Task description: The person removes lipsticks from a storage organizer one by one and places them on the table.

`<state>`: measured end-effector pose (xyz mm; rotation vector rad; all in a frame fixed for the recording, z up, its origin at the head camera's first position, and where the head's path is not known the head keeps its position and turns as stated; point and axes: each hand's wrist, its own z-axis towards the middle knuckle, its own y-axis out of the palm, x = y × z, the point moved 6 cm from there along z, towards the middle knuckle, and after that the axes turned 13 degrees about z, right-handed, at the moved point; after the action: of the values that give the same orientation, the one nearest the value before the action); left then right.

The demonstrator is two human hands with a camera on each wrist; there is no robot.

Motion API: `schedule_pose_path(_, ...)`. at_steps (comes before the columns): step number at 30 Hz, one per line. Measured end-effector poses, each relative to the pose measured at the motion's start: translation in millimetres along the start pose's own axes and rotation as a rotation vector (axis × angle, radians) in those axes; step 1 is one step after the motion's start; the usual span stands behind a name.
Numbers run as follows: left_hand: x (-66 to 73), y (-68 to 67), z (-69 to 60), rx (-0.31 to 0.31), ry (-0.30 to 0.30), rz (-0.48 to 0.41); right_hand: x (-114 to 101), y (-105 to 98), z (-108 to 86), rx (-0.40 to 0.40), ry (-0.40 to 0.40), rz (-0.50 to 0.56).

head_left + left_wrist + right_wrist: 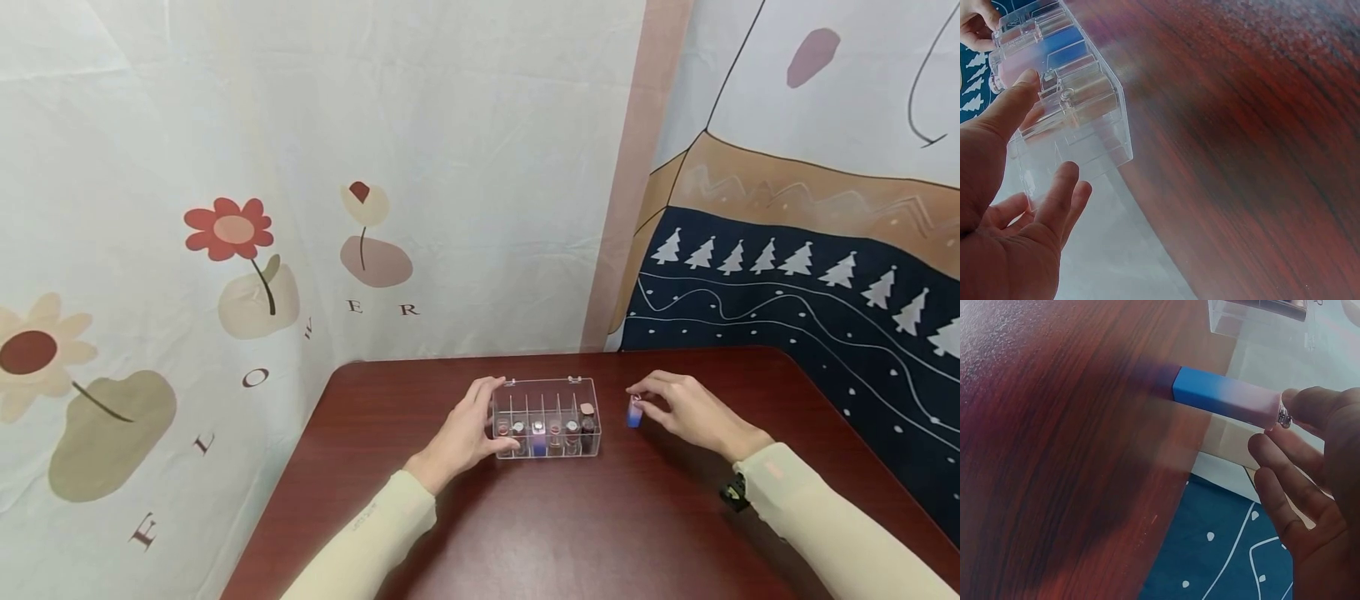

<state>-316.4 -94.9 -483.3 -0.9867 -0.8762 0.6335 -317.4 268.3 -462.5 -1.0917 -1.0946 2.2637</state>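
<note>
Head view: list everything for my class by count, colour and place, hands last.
table: 1, red-brown, lower centre
box: 1, clear, on the table
boxed tubes: about 6, mixed colours, inside box
held tube: 1, pink-to-blue, right of box
flower cloth: 1, off-white, back and left
tree cloth: 1, navy, tan, white, right
sleeves: 2, pale yellow, both arms
wristband: 1, mostly black, right cuff
left hand: 1, bare, gripping box's left end
right hand: 1, bare, pinching held tube's top
</note>
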Motion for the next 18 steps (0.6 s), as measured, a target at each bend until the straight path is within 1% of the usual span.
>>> schedule_pose_path(5, -0.3, -1.2, 0.4, 0.011, 0.003, -0.01, -1.8, -2.3, 3.7, -0.002, 0.019, -0.005)
schedule_pose_path(11, -0.3, -1.6, -0.3, 0.001, -0.008, -0.016, -8.9, -3.6, 7.2, 0.004, 0.012, -0.004)
schedule_pose_path(15, 0.5, -1.5, -1.1, -0.007, -0.007, -0.028, -12.7, -1.4, 9.0, -0.006, 0.031, -0.001)
schedule_pose_path(18, 0.7, -1.6, -0.8, -0.01, -0.008, -0.024, -16.5, -0.8, 12.1, -0.001, 0.022, 0.001)
